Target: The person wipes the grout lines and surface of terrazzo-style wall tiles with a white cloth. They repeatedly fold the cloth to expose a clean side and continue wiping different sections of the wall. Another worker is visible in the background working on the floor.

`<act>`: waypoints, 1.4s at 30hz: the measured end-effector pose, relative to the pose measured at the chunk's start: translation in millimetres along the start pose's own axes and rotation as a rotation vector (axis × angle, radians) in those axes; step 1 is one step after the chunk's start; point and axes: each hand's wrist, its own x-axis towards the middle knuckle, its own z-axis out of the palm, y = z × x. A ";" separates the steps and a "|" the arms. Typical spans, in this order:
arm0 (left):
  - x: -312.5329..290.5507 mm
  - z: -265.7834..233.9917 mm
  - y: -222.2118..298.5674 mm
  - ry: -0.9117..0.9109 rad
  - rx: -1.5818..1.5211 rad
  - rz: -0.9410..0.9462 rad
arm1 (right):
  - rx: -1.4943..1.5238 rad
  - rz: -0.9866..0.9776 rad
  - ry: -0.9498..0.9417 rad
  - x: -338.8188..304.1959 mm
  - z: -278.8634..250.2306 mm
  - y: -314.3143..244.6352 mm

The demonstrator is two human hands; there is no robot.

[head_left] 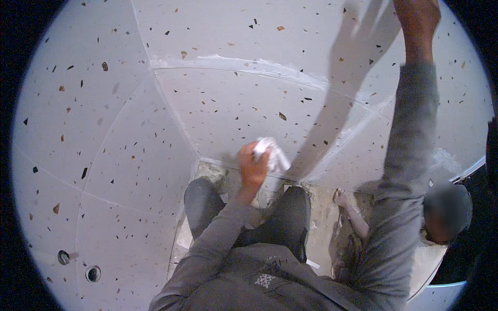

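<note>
My left hand (pixel 252 167) is closed round a crumpled white cloth (pixel 273 156), just in front of the lower part of the speckled tile wall (pixel 223 114). Whether the cloth touches the wall I cannot tell. High at the upper right, my right hand (pixel 419 23) reaches up by the wall; its fingers run out of the picture. Smeared white grout (pixel 244 65) marks the joint between the upper and lower tiles. More pale smears follow the slanting joint to the right.
Close on my right is a co-worker with a cap (pixel 461 205), one hand (pixel 341 198) low by the wall. The rough, dusty floor (pixel 319 228) lies below my knees. A round pipe opening (pixel 93 273) and a metal fitting (pixel 64 257) are in the left wall.
</note>
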 end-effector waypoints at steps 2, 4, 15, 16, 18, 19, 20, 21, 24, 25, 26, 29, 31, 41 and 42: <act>-25.7 -31.7 -14.1 0.018 -0.043 -0.208 | -0.033 0.029 -0.034 -30.0 -34.0 -7.5; -42.9 -65.4 -29.1 0.025 0.096 -0.318 | 0.152 0.315 -0.077 -89.4 -62.3 -43.7; -52.8 -81.8 -29.0 0.114 -0.179 -0.559 | 0.637 1.671 -1.198 -433.1 -226.3 -180.6; -55.6 -81.3 -22.8 0.119 -0.272 -0.550 | 0.591 1.726 -1.184 -418.1 -221.3 -182.6; -51.1 -75.1 -11.2 0.125 -0.478 -0.493 | 0.679 1.807 -1.024 -403.0 -205.9 -183.1; -53.6 -75.2 -11.4 0.102 -0.492 -0.492 | 0.717 1.839 -0.934 -397.4 -201.1 -182.8; -51.9 -74.6 -11.3 0.080 -0.510 -0.480 | 0.734 1.838 -0.917 -390.8 -194.4 -182.0; -51.5 -74.6 -10.7 0.057 -0.528 -0.469 | 0.750 1.836 -0.899 -384.9 -189.1 -182.2; -47.4 -78.8 11.7 0.021 -0.443 -0.432 | 0.685 1.816 -0.836 -379.3 -177.2 -175.9; -45.8 -79.7 17.2 0.029 -0.444 -0.441 | 0.646 1.807 -0.817 -377.9 -174.5 -174.2; -43.4 -79.7 21.6 0.036 -0.444 -0.451 | 0.629 1.782 -0.788 -375.4 -173.0 -171.9; -41.8 -84.0 8.6 0.063 -0.336 -0.449 | 0.549 1.669 -0.725 -364.6 -171.1 -158.3; -37.7 -91.3 -1.5 0.096 -0.216 -0.380 | 0.459 1.543 -0.714 -359.6 -171.8 -143.0; 17.0 -96.5 33.4 0.212 0.044 -0.022 | 0.052 1.212 -0.916 -305.8 -164.3 -102.2; 22.7 -97.7 40.9 0.199 0.071 -0.008 | 0.064 1.188 -0.944 -305.4 -164.6 -99.6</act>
